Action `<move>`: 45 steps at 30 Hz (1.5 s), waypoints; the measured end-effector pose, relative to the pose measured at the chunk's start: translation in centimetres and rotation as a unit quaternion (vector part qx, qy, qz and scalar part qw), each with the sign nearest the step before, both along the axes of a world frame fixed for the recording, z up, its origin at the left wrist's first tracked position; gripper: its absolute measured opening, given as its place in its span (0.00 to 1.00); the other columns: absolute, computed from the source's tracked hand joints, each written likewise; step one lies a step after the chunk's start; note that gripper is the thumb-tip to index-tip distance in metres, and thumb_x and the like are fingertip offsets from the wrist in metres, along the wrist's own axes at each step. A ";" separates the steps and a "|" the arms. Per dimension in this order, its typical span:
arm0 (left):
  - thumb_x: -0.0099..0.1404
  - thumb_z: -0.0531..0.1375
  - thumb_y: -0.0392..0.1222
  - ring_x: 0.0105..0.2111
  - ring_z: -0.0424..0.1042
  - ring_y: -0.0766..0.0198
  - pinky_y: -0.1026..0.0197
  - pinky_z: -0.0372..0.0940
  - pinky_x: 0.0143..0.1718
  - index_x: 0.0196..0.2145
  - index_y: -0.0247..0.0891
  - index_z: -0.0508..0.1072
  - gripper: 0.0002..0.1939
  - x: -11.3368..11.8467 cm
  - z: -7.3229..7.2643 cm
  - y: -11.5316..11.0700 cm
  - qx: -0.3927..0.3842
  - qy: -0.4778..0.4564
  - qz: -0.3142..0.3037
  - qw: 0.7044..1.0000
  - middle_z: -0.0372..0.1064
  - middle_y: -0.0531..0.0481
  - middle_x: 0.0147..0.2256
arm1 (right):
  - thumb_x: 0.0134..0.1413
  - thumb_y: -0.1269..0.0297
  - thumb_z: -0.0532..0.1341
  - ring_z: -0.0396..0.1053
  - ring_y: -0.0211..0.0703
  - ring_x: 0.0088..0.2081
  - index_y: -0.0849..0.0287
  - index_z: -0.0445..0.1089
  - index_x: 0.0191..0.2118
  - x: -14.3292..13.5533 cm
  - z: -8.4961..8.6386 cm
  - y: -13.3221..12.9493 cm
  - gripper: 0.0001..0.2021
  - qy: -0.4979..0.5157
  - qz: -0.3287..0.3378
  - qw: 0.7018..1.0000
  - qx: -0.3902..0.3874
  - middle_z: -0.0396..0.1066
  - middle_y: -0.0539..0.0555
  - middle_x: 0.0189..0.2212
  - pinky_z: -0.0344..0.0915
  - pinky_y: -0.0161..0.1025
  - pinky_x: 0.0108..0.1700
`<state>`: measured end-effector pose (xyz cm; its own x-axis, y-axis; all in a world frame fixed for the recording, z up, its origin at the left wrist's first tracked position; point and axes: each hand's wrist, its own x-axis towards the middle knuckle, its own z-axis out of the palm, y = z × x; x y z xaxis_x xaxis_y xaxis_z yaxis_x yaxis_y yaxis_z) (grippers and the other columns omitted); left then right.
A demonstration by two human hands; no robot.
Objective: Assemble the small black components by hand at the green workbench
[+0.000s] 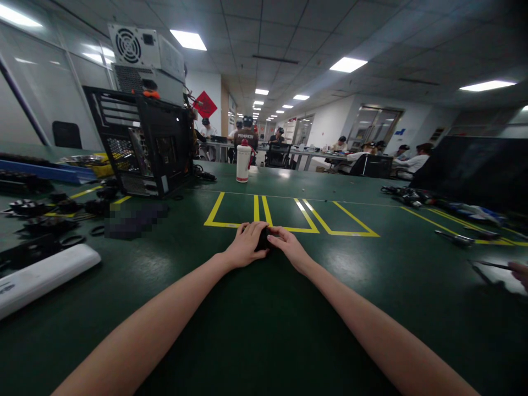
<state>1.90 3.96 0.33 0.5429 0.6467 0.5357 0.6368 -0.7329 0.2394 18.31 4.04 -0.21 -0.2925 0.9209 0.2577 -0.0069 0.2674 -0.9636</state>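
Both of my hands meet around a small black object [263, 240] in the middle of the green tabletop [264, 319]. My left hand [246, 245] curls over its left side and top, and my right hand [289, 246] presses its fingertips to the right side. Most of the object is covered by fingers, so its kind cannot be made out. It sits at the near edge of the yellow tape outlines [284, 229] marked on the table.
On the left stand a black computer case [165, 148] with power supplies [144, 52] on top, loose black parts, and a long white object [49, 275]. A white bottle [242, 163] stands behind the tape. Tools [456, 238] and another person's hand [520, 272] are at right.
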 end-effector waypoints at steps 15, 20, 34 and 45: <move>0.53 0.57 0.41 0.50 0.54 0.55 0.48 0.44 0.53 0.52 0.40 0.47 0.31 -0.1 0.1 -0.1 -0.001 0.001 -0.008 1.000 0.54 0.44 0.49 | 0.44 0.61 0.59 0.63 0.41 0.44 0.56 0.63 0.41 -0.3 -0.3 0.3 0.15 -0.019 -0.021 1.000 0.009 0.65 0.52 0.40 0.57 0.43 0.49; 0.53 0.57 0.42 0.50 0.54 0.54 0.48 0.44 0.53 0.52 0.40 0.47 0.32 -0.2 0.1 -0.1 -0.003 0.004 -0.005 1.000 0.54 0.44 0.49 | 0.44 0.63 0.59 0.62 0.41 0.45 0.56 0.63 0.41 -0.2 -0.3 0.0 0.15 -0.014 0.016 1.000 0.019 0.65 0.51 0.41 0.57 0.42 0.50; 0.53 0.57 0.41 0.50 0.54 0.55 0.49 0.44 0.52 0.52 0.40 0.48 0.31 -0.1 -0.1 0.0 0.008 0.001 -0.008 1.000 0.54 0.45 0.49 | 0.44 0.64 0.59 0.63 0.40 0.45 0.56 0.63 0.38 -0.3 -0.2 -0.1 0.12 -0.002 -0.011 1.000 0.018 0.66 0.51 0.39 0.57 0.41 0.50; 0.52 0.58 0.41 0.50 0.54 0.55 0.49 0.44 0.52 0.52 0.40 0.48 0.32 -0.2 0.0 0.0 0.002 0.002 -0.006 1.000 0.54 0.45 0.49 | 0.43 0.65 0.60 0.64 0.40 0.44 0.56 0.63 0.40 0.0 -0.5 0.1 0.14 0.000 0.017 1.000 0.021 0.66 0.51 0.39 0.58 0.42 0.50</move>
